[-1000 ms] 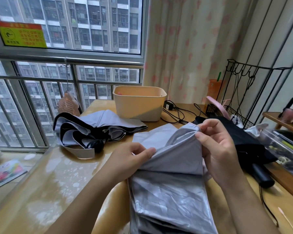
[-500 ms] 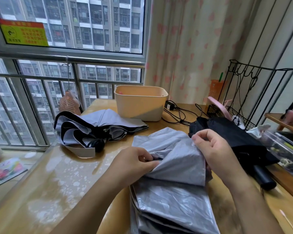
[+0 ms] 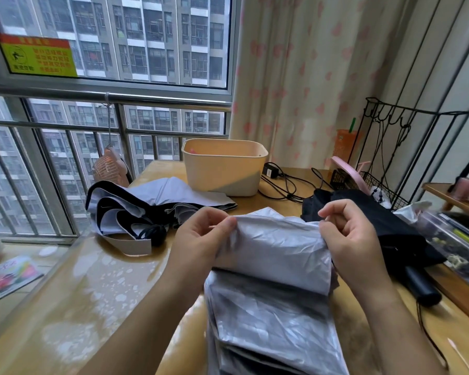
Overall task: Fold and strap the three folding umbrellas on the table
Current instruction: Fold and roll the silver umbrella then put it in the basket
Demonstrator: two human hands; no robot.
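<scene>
Wooden table [image 3: 98, 293] by window [image 3: 147, 36], silver umbrella [image 3: 271, 266] stretched between pinching fingers of left hand [image 3: 201, 239] and right hand [image 3: 349, 239], grey umbrella [image 3: 152, 201] beyond left fingers, black umbrella [image 3: 395, 234] just behind right fingers; likely slip of slick cloth from pinch, pleats bunching.

High-rise home: heart-print curtain [image 3: 295, 77], cluttered table [image 3: 92, 280].

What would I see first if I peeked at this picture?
The shiny silver umbrella in the middle catches the eye first, its cloth pinched at the top by the left hand and the right hand. Behind it on the table lie a loose grey umbrella on the left and a black umbrella on the right. A cream tub stands at the back.
</scene>
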